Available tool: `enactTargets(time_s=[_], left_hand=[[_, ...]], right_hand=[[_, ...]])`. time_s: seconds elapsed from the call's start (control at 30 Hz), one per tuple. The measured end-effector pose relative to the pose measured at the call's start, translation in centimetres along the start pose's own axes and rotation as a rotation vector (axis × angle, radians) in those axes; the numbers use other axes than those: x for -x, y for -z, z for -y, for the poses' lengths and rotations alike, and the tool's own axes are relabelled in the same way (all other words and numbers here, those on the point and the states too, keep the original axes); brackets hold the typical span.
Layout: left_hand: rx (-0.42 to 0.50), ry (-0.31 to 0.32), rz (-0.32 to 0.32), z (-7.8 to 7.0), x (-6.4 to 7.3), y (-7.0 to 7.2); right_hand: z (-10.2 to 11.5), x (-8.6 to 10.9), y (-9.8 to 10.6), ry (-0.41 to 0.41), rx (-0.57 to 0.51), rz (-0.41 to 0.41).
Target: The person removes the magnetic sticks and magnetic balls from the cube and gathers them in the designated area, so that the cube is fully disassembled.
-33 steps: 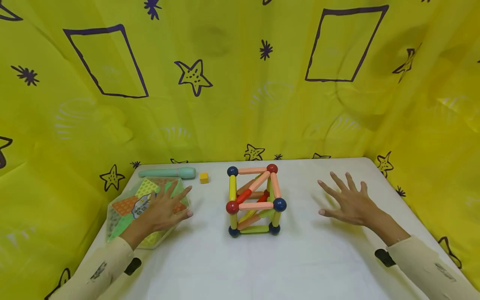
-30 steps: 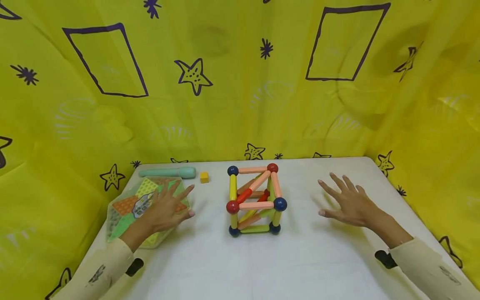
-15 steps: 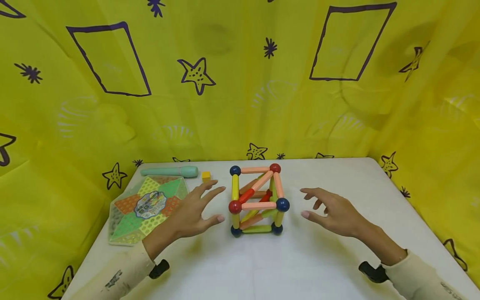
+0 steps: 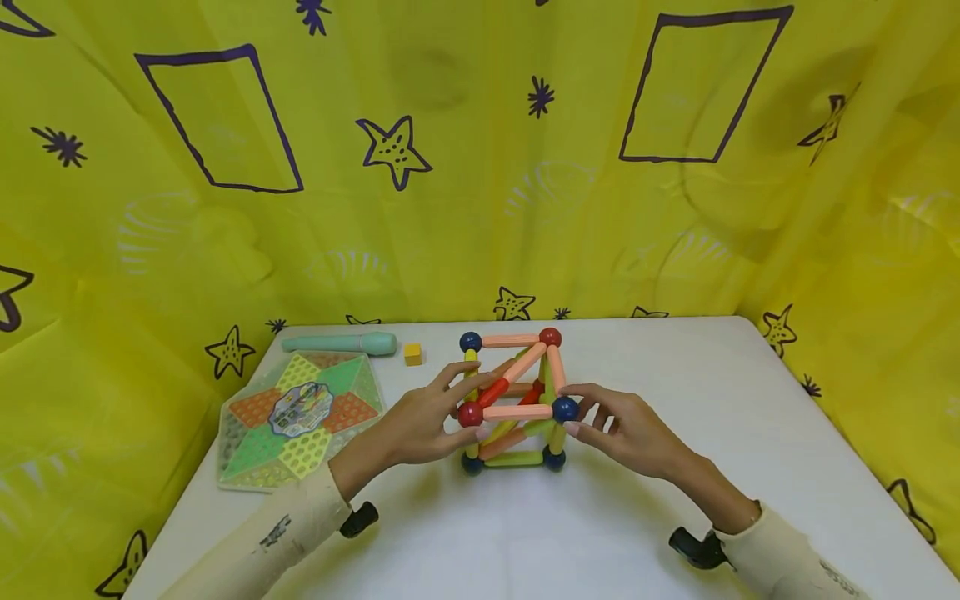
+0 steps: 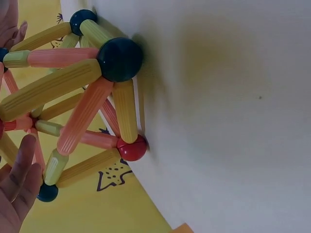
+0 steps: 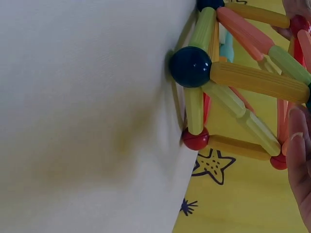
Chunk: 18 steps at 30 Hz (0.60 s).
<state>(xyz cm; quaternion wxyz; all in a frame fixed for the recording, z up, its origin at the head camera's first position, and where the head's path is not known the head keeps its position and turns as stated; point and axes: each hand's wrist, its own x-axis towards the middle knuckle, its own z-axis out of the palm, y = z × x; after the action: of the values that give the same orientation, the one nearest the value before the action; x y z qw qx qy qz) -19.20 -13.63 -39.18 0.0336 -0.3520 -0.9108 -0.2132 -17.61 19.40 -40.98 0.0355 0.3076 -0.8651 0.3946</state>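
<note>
At the middle of the white table (image 4: pixel 517 533) we see the stick-and-ball frame (image 4: pixel 517 412) standing, with both hands at its 2 upper front corners. A moment ago we find the hands apart from it, 1 at each side; now those gaps are gone, while the frame itself looks unmoved. For the work in hand, we take this as the turn from reaching to handling. The left hand (image 4: pixel 423 421), as far as we can judge, curls thumb and fingers round the upper front red ball (image 4: pixel 470 414), and the right hand (image 4: pixel 637 433) pinches the upper front blue ball (image 4: pixel 566 409) between thumb and fingertip. Only in the head view do we get the wider layout: the patterned plastic box (image 4: pixel 302 417) to the left, the green stick-like object (image 4: pixel 341 342) and the small yellow cube (image 4: pixel 413 354) farther back. In the left wrist view we find what the head view hides, a lower red ball (image 5: pixel 132 148) at the far left corner, down at the table. In the right wrist view we see part of the left hand close about its ball, which supports our reading; how firmly either hand presses, we cannot tell
</note>
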Motion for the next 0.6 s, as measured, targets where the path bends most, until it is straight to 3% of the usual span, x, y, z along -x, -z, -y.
enactTargets(time_s=[0.2, 0.6], left_hand=[[0.002, -0.017, 0.04, -0.1, -0.7, -0.3], [0.021, -0.093, 0.052, -0.3, -1.3, -0.7]], right_hand=[[0.3, -0.4, 0.1, 0.031, -0.005, 0.027], [1.5, -1.6, -0.1, 0.022, 0.22, 0.01]])
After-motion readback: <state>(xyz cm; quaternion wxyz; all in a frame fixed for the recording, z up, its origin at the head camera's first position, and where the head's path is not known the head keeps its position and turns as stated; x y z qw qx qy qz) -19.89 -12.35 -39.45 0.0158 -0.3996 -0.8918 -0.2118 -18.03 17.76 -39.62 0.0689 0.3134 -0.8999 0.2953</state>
